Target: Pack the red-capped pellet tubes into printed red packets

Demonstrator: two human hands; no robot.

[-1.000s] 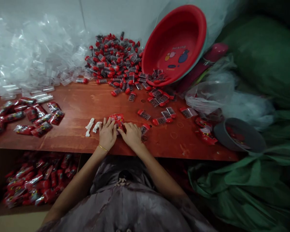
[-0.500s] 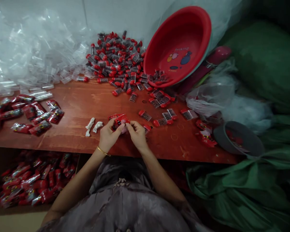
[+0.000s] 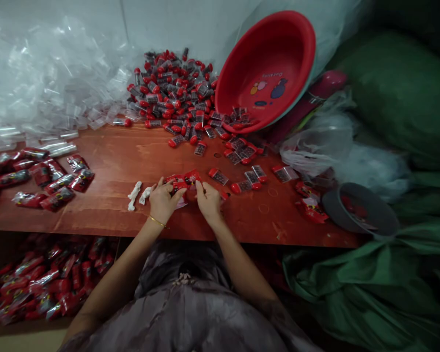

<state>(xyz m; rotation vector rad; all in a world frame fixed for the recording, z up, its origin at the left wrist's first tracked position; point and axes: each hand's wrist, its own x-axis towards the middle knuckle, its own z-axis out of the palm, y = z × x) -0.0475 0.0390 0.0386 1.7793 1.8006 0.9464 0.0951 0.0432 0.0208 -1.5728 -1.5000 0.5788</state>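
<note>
Some red wrapping [image 3: 191, 178] is lying on the tabletop [image 3: 139, 151] at twelve o'clock; the right hand [image 3: 209, 201] is pinching its edge, the left hand [image 3: 162, 200] touching, grip unclear. Even tension should be limiting creases.

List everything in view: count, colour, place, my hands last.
Table: one, reddish-brown, centre
Plastic sleeves: many, clear, back left
Red-capped containers: many, red and dark, mostly back centre
Basin: one, red, tilted, back right
Bottle-like object: one, pink, right of basin
Plastic bags: uncounted, clear, right
Bowl: one, grey, right end
Cloth: uncounted, green, far right
Filled packets: several, red, table left
Lower packets: many, red, below table left
White pieces: two, white, near front edge
Red wrappers: uncounted, red, front centre and beside bowl
Left hand: one, on wrappers
Right hand: one, at wrappers
</note>
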